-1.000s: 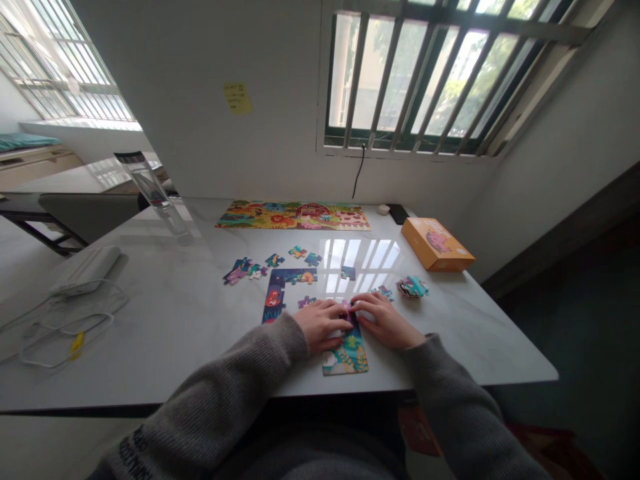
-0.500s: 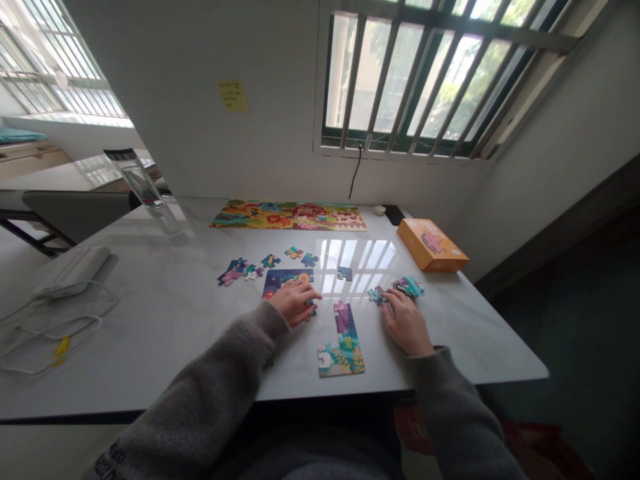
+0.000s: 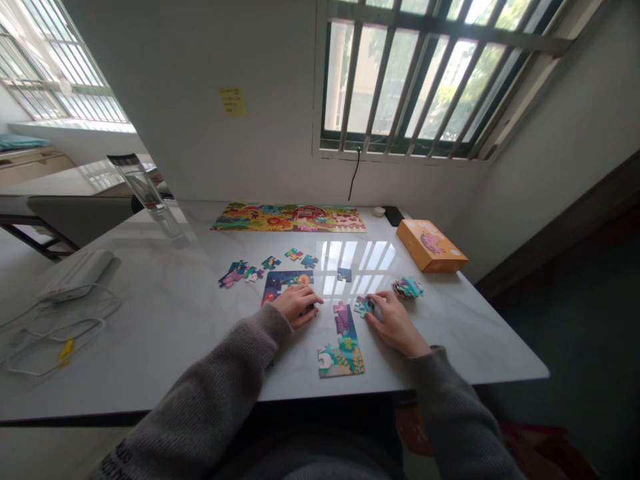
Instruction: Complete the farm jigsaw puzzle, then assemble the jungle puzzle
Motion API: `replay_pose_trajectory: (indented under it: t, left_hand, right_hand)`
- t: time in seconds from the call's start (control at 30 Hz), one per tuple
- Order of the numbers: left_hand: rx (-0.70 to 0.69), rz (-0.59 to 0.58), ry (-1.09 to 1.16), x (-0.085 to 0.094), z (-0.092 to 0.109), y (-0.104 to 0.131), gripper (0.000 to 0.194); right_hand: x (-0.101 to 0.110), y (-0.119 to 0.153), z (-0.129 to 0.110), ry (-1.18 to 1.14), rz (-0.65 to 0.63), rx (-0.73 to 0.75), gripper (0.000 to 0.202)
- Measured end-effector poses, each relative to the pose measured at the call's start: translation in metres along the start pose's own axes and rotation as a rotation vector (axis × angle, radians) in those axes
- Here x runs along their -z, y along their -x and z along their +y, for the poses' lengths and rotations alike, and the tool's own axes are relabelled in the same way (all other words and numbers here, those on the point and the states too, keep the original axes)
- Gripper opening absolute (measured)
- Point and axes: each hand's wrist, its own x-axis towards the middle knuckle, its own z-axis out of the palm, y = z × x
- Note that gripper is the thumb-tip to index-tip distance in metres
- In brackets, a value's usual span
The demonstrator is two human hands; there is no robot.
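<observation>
My left hand lies with fingers stretched over the lower part of a joined dark-blue puzzle section, hiding much of it. In my right hand a teal-and-dark jigsaw piece is held at the fingertips, low over the table or touching it. Between the hands, nearer me, sits a second joined section with purple, teal and orange plant pictures. A small stack of puzzle pieces is just beyond my right hand. One loose piece lies beyond the gap between my hands.
Several loose pieces lie beyond my left hand. A long farm picture strip is along the wall. An orange box and a black phone-like object stand back right. At left are a glass bottle, a white device and cables.
My right hand has moved left, away from the stack, bringing the teal jigsaw piece close to the purple-and-teal section. My left hand has stayed nearly in place over the dark-blue section.
</observation>
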Motion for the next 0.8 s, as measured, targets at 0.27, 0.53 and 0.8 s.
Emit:
replay_pose_trajectory:
  t: [0.27, 0.53, 0.8]
  left_hand:
    - [0.089, 0.115, -0.002, 0.012, -0.012, 0.004, 0.022]
    - [0.063, 0.106, 0.024, 0.003, -0.013, 0.004, 0.022]
    - [0.046, 0.14, 0.109, 0.0, -0.008, 0.001, 0.03]
  right_hand:
    - [-0.003, -0.002, 0.006, -0.001, 0.012, -0.096, 0.026]
    - [0.003, -0.001, -0.002, -0.27, 0.051, -0.247, 0.026]
    - [0.007, -0.013, -0.007, -0.575, 0.142, -0.163, 0.024]
